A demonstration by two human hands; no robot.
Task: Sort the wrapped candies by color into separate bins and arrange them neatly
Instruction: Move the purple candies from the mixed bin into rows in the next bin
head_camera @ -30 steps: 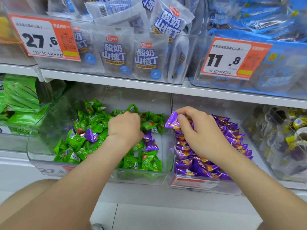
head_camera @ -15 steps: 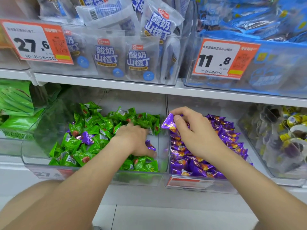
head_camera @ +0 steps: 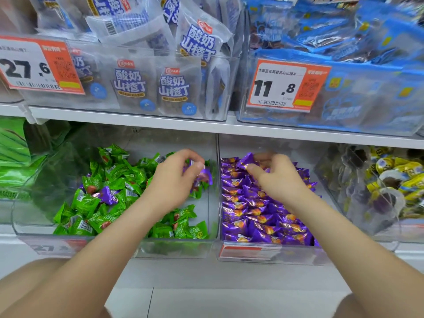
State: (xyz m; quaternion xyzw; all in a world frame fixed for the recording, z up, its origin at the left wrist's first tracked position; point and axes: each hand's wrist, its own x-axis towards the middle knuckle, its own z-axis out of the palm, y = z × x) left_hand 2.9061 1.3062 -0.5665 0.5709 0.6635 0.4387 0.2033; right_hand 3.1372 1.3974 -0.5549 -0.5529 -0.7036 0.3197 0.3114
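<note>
head view: a shop shelf seen from in front and above
left bin (head_camera: 174,249): clear plastic, on the lower shelf (head_camera: 229,274), full of green candies (head_camera: 110,177) lying loose and jumbled
right bin (head_camera: 263,253): clear plastic, touching the left bin at its 3 o'clock; holds purple candies (head_camera: 257,222) laid in rough rows
left hand (head_camera: 176,182): over the right half of the left bin; its fingers (head_camera: 197,167) are curled and pinch a lifted purple candy (head_camera: 205,176) between thumb and forefinger, just above the green ones
right hand (head_camera: 277,180): over the back of the right bin, towards its 12 o'clock; its fingers (head_camera: 252,167) pinch a second purple candy (head_camera: 245,161) by one end, at the top of the purple pile
stray purple candy (head_camera: 106,195): lies among the green candies, at 9 o'clock from the left hand
upper shelf (head_camera: 137,121): carries clear bins of white-and-blue snack bags (head_camera: 174,86) and blue packets (head_camera: 344,42)
price tags: 27.6 tag (head_camera: 34,67) at 10 o'clock, 11.8 tag (head_camera: 286,84) at 1 o'clock
neighbouring bin (head_camera: 339,196): at 3 o'clock from the right bin, holds yellow-wrapped sweets (head_camera: 394,173)
green packets (head_camera: 13,154): at 9 o'clock from the left bin
</note>
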